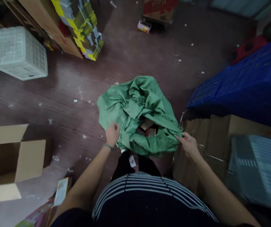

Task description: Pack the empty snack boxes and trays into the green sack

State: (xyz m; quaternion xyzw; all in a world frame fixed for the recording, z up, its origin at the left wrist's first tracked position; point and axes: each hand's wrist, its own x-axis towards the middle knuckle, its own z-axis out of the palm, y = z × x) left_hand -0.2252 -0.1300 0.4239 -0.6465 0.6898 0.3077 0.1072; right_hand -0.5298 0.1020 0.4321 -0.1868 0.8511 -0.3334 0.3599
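brown flr (83, 78) w/ scraps (75, 101) | l hand (113, 135) fisted on green sack (135, 108) | r hand (190, 145) pinching its edge

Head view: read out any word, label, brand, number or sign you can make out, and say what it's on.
No text can be read for certain.
Red box: pale marks like lettering, too blurred to read.
Small box: coloured print, too small to read.
Paper by the feet: a dark mark, too small to read.
Green sack: no lettering seen.
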